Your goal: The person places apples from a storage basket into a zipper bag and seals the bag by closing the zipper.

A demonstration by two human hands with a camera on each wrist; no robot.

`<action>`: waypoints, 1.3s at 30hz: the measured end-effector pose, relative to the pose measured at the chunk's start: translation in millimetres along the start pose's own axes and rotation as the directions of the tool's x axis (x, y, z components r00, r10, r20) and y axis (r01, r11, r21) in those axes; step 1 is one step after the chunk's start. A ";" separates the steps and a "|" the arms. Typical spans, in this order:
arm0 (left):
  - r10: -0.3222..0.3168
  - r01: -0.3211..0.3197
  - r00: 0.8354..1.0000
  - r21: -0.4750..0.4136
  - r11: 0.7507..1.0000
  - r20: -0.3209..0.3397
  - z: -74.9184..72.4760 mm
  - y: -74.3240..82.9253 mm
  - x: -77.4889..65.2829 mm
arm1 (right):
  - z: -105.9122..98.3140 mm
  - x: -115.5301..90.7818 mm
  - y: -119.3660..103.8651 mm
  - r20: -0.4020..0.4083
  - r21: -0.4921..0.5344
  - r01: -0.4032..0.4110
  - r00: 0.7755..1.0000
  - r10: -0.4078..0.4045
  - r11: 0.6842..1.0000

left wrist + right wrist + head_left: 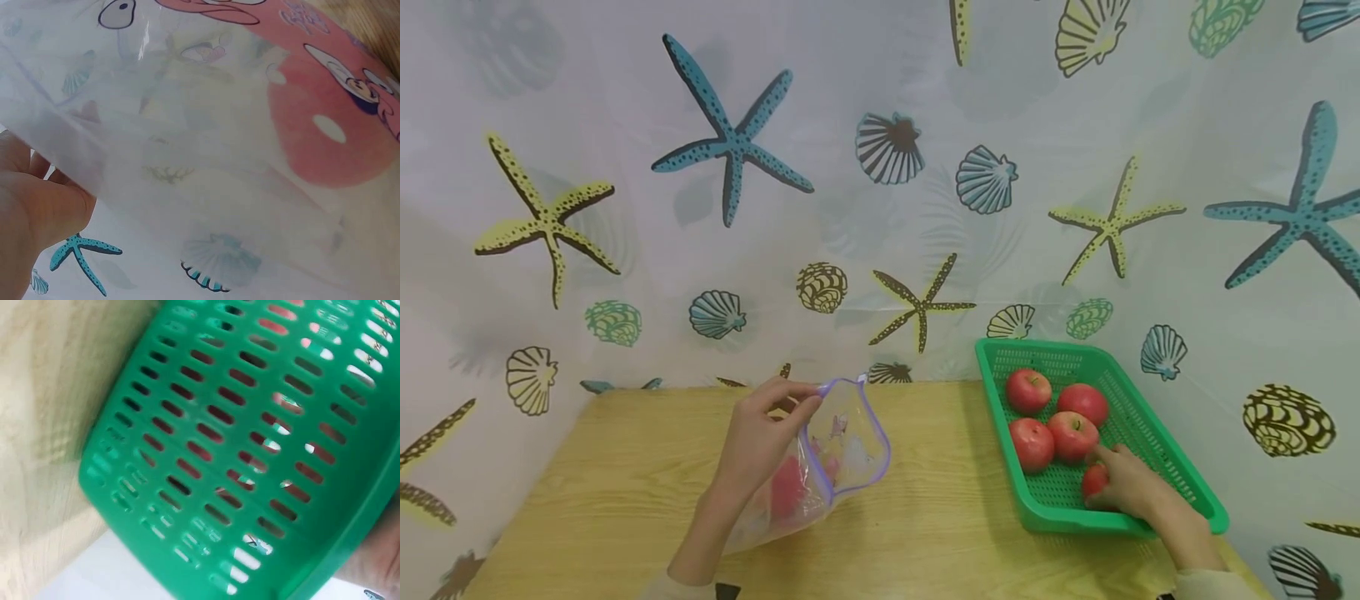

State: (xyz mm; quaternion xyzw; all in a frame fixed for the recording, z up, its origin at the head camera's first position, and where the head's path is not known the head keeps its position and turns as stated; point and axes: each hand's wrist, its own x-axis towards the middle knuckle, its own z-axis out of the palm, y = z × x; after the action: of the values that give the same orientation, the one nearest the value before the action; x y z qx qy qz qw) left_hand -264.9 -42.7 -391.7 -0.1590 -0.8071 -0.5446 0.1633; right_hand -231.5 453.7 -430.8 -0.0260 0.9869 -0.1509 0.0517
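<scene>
A clear zip bag [853,442] with a purple rim and printed figures lies on its side, mouth facing right. My left hand [767,437] pinches the upper edge of that mouth between thumb and fingers. In the left wrist view the bag's film [187,137] fills most of the picture. Something red shows in or on the bag; I cannot tell which. My right hand [1127,487] reaches into a green basket [1060,520] and grips a red apple [1094,481] near its front. The right wrist view shows mostly the basket's slotted wall [206,412], which hides the fingers.
Several other red apples [1030,445] sit behind the gripped one in the basket. A wooden table [940,500] runs beneath the bag and basket. A curtain [820,75] printed with starfish and shells hangs behind the table and along its sides.
</scene>
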 end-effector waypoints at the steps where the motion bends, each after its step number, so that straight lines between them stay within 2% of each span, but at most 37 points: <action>1: 0.000 0.000 1.000 0.001 1.000 -0.001 -0.2 0.1 0.1 | 1.0 1.0 1.1 0.006 -0.001 -0.002 1.000 0.002 1.000; 9: 0.011 -0.011 1.000 0.002 1.000 -0.003 -0.8 -0.6 0.6 | 2.8 3.0 1.7 -0.007 -0.029 -0.006 1.000 0.006 1.000; 14: 0.028 -0.028 1.000 -0.017 0.999 0.002 0.6 -2.1 1.8 | 4.1 1.8 2.1 -0.078 -0.044 0.019 0.997 -0.022 0.999; 21: 0.022 -0.022 1.000 -0.023 0.999 0.012 0.6 -0.1 1.5 | 1.7 1.2 -3.8 -0.179 -0.065 0.040 0.982 -0.051 0.997; 33: 0.039 -0.038 0.999 -0.023 0.999 0.016 0.1 0.4 0.5 | -13.8 0.1 -38.4 -0.352 -0.018 0.120 0.929 -0.118 0.993; 39: 0.037 -0.036 0.999 -0.022 0.999 0.022 0.8 0.4 -0.2 | -22.9 0.5 -63.2 -0.432 0.012 0.198 0.885 -0.173 0.980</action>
State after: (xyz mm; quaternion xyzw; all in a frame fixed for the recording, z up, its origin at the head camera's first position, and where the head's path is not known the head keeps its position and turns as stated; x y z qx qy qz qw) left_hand -264.5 -41.9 -391.7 -0.1816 -0.7999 -0.5484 0.1624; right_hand -232.2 400.1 -390.2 -0.0849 0.9624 -0.1846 -0.1802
